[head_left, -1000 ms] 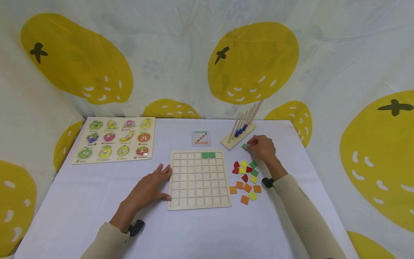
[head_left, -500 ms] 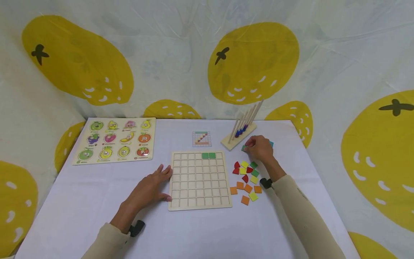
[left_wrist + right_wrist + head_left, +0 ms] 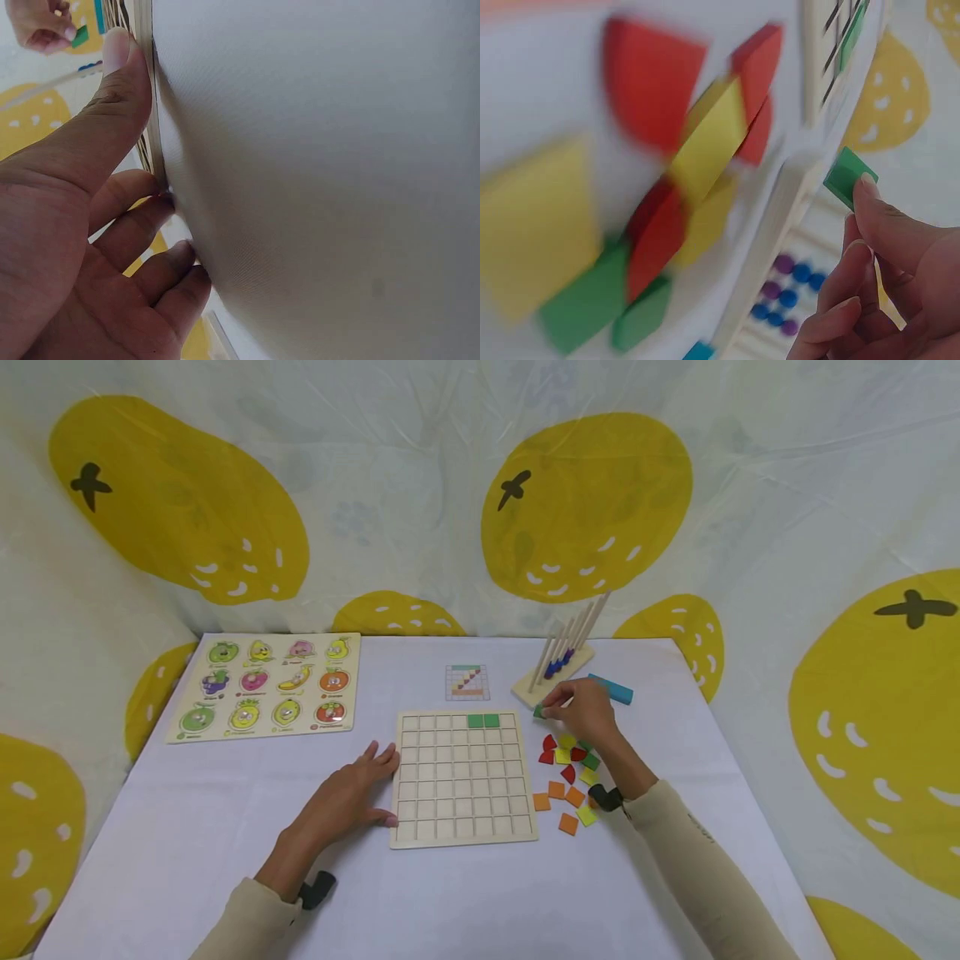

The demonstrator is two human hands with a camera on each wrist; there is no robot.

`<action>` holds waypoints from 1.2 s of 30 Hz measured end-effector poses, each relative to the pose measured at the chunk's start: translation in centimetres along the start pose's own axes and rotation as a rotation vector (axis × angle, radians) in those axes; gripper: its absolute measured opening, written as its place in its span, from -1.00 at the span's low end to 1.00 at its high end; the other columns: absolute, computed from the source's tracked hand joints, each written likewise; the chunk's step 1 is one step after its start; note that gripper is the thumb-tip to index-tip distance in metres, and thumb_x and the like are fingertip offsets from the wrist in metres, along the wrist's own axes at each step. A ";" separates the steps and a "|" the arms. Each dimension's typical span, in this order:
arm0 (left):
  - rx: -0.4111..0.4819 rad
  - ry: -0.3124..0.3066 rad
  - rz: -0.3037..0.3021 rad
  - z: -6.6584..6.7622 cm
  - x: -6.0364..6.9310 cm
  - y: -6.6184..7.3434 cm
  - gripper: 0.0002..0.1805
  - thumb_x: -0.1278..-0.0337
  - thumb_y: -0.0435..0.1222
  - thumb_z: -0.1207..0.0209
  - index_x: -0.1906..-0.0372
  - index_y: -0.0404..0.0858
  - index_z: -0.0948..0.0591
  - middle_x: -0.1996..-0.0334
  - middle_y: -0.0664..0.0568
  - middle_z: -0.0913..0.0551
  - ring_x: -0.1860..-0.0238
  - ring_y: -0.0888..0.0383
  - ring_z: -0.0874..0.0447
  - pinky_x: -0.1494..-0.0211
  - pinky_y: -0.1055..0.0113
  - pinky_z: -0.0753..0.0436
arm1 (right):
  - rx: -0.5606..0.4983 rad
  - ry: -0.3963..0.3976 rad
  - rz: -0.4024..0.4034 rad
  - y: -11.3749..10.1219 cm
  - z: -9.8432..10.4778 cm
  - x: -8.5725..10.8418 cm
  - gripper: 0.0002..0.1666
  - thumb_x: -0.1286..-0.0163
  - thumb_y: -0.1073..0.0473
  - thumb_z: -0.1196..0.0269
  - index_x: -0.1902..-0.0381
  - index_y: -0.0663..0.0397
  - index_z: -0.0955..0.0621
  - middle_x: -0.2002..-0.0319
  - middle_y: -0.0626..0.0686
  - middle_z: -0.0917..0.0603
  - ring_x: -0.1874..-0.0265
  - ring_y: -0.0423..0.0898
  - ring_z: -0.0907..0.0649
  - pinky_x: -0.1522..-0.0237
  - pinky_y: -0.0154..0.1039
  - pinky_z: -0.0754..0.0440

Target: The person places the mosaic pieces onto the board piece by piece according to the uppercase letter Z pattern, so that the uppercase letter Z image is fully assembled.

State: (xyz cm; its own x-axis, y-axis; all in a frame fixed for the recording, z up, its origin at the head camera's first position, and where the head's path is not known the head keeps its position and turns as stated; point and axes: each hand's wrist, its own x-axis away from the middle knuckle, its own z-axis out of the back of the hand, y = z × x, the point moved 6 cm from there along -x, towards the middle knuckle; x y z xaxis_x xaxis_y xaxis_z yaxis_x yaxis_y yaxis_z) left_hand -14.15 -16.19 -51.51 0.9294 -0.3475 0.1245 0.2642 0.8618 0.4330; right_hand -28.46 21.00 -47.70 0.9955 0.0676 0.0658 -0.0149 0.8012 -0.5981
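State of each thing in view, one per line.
Grid board, lying flat, only two squares filled
Two green tiles, side by side in the far row
Left hand, touching the board's left edge
Right hand, pinching another green tile
Loose pieces, scattered right of the board
Pattern card, face up behind the board
Peg stand, upright, beads on its pegs
Fruit puzzle, lying flat, pictures up
Blue bar, partly hidden by right hand

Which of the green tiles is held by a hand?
The green tile pinched in the right hand. The others are not held: one pair sits in the top row of the board, another pair lies among loose pieces.
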 end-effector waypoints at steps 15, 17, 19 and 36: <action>-0.011 0.002 -0.001 -0.1 0.1 0.0 0.25 0.31 0.01 -0.69 -0.62 -0.20 -0.35 -0.63 -0.04 -0.31 -0.69 -0.21 -0.16 -0.48 -0.27 -0.52 | -0.051 -0.092 0.123 -7.4 -5.1 0.0 -0.88 -0.25 0.11 -0.60 0.40 -0.16 -0.81 0.41 -0.11 -0.77 0.48 -0.09 -0.63 0.51 -0.22 -0.51; -0.015 0.004 -0.003 -0.1 0.1 0.0 0.25 0.31 0.02 -0.68 -0.62 -0.19 -0.35 -0.63 -0.04 -0.31 -0.69 -0.20 -0.16 -0.48 -0.27 -0.53 | -0.046 -0.096 0.143 -8.0 -5.9 -0.3 -0.87 -0.24 0.11 -0.60 0.42 -0.17 -0.81 0.42 -0.13 -0.77 0.48 -0.11 -0.63 0.50 -0.22 -0.51; -0.017 0.004 -0.004 -0.1 0.1 -0.1 0.25 0.31 0.02 -0.68 -0.62 -0.19 -0.35 -0.63 -0.04 -0.31 -0.69 -0.20 -0.16 -0.48 -0.27 -0.53 | -0.041 -0.101 0.159 -8.6 -6.6 -0.5 -0.86 -0.24 0.11 -0.61 0.43 -0.18 -0.80 0.43 -0.14 -0.77 0.46 -0.12 -0.64 0.50 -0.23 -0.51; -0.008 0.015 0.001 0.1 0.1 0.3 0.24 0.29 0.01 -0.68 -0.62 -0.17 -0.35 -0.64 -0.03 -0.31 -0.70 -0.20 -0.15 -0.48 -0.28 -0.52 | 0.072 -0.149 0.177 -10.7 -9.8 -1.9 -0.83 -0.27 0.10 -0.59 0.46 -0.20 -0.78 0.45 -0.16 -0.73 0.42 -0.16 -0.67 0.42 -0.24 -0.57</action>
State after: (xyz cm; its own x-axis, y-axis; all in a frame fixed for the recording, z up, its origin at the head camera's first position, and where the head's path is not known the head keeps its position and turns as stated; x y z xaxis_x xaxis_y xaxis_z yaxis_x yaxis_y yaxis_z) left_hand -13.99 -16.01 -51.28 0.9333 -0.3412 0.1118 0.2653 0.8652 0.4256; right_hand -29.24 6.51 -49.26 0.9521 0.2938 0.0850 -0.2002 0.8088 -0.5530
